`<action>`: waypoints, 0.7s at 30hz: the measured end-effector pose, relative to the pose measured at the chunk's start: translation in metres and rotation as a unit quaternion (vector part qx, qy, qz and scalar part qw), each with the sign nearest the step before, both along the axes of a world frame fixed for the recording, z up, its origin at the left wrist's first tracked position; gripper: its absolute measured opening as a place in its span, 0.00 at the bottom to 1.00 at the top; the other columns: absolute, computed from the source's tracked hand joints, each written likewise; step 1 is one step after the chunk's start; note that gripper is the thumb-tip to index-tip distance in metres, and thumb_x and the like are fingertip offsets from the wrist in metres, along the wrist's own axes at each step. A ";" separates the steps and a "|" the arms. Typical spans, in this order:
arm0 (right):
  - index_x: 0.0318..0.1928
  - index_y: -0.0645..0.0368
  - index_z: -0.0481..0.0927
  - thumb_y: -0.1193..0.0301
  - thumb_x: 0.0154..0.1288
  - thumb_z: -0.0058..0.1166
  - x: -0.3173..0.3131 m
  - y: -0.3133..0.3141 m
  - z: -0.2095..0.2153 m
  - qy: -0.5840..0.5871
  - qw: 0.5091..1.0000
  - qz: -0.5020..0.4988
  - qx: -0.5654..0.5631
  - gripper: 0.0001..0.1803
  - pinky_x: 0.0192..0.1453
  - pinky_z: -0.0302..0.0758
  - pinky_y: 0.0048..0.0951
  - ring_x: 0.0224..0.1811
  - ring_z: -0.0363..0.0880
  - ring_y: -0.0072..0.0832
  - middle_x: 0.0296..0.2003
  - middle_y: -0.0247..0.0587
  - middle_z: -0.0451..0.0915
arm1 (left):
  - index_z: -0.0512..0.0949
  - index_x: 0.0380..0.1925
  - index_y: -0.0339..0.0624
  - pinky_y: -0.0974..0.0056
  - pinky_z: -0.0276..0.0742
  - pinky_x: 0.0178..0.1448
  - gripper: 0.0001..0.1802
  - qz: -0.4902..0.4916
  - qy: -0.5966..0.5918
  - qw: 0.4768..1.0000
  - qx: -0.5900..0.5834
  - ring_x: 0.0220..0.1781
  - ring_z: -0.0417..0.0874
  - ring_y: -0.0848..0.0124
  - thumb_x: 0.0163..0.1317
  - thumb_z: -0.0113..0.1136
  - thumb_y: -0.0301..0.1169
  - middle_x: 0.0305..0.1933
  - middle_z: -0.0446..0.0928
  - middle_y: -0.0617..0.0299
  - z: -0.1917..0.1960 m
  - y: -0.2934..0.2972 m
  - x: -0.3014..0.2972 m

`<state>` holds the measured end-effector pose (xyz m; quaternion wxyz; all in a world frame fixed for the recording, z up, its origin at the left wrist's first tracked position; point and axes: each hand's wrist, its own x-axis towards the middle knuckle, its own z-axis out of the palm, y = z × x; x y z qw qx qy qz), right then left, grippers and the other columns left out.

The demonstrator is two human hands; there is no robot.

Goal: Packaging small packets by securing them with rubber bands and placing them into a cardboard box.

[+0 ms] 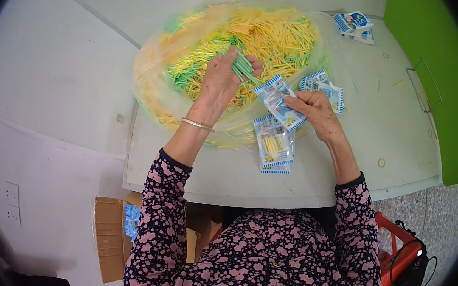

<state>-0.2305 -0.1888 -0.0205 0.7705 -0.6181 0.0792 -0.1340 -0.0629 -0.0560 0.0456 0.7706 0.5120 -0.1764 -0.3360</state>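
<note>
My L hand [223,77] grips thin green sticks [240,67] over open plastic bag [148,74]; R hand [319,114], apart, pinches blue-wht pkt [277,99].

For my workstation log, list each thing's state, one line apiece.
Left hand: curled around green sticks
Green sticks: bunched, in hand
Right hand: pinching held packet
Held packet: slanted
Plastic bag: open, holding coloured sticks
Lower packets: overlapping; top one contains sticks
Cardboard box: open, blue packaging inside
</note>
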 end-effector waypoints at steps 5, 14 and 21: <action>0.33 0.65 0.83 0.65 0.60 0.57 -0.003 -0.004 -0.003 0.002 1.000 0.020 -0.002 0.13 0.30 0.63 0.16 0.26 0.68 0.09 0.23 0.26 0.78 | 0.65 0.34 0.34 0.55 0.81 0.41 0.13 0.005 -0.061 0.998 -0.017 0.37 0.81 0.55 0.69 0.42 0.35 0.35 0.74 0.47 0.011 -0.009 -0.023; 0.35 0.64 0.83 0.66 0.61 0.57 -0.006 -0.003 0.003 0.008 0.998 0.065 -0.002 0.12 0.35 0.67 0.15 0.29 0.71 0.11 0.27 0.29 0.80 | 0.64 0.35 0.37 0.59 0.81 0.40 0.11 -0.009 -0.043 0.999 0.011 0.37 0.82 0.58 0.69 0.42 0.35 0.33 0.76 0.51 0.004 -0.004 -0.040; 0.35 0.64 0.83 0.66 0.61 0.57 -0.006 0.003 0.006 0.015 0.997 0.069 0.010 0.12 0.34 0.67 0.15 0.29 0.72 0.11 0.27 0.29 0.80 | 0.63 0.35 0.37 0.63 0.80 0.38 0.12 0.042 -0.071 0.996 0.019 0.37 0.83 0.61 0.69 0.41 0.37 0.33 0.77 0.50 -0.001 -0.011 -0.052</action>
